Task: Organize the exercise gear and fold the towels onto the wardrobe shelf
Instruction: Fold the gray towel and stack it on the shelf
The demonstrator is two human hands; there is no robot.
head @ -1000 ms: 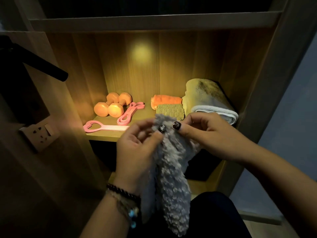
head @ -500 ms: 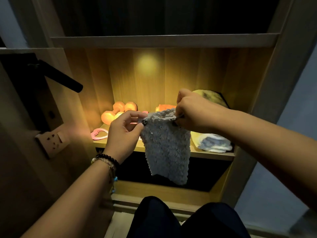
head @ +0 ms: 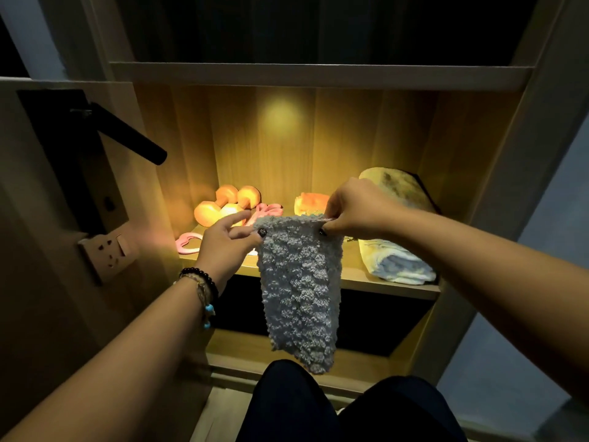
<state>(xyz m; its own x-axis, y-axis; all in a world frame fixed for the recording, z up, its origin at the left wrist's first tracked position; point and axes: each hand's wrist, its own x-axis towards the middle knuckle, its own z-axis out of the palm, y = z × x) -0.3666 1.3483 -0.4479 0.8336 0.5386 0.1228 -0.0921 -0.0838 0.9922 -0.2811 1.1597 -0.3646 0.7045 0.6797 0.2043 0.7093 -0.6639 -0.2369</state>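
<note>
A fluffy grey towel (head: pixel 299 288) hangs in front of the lit wardrobe shelf (head: pixel 392 287). My left hand (head: pixel 223 247) pinches its top left corner and my right hand (head: pixel 357 208) pinches its top right corner, so it hangs flat and narrow. On the shelf behind lie two orange dumbbells (head: pixel 223 205), a pink resistance band (head: pixel 267 210) and a pink heart-shaped grip (head: pixel 186 244) at the left. An orange folded towel (head: pixel 309 202) sits at the middle, partly hidden by my right hand. A large folded pale towel (head: pixel 395 260) fills the right side.
A dark door handle (head: pixel 134 135) and a wall socket (head: pixel 108 250) stick out at the left. A board (head: pixel 318 76) closes the compartment above, and a dark lower compartment (head: pixel 376 317) lies below. My dark-trousered knees (head: pixel 334 406) are at the bottom.
Both hands lifted the grey towel from a bunched state near my lap up to shelf height and moved apart, spreading its top edge so it hangs flat.
</note>
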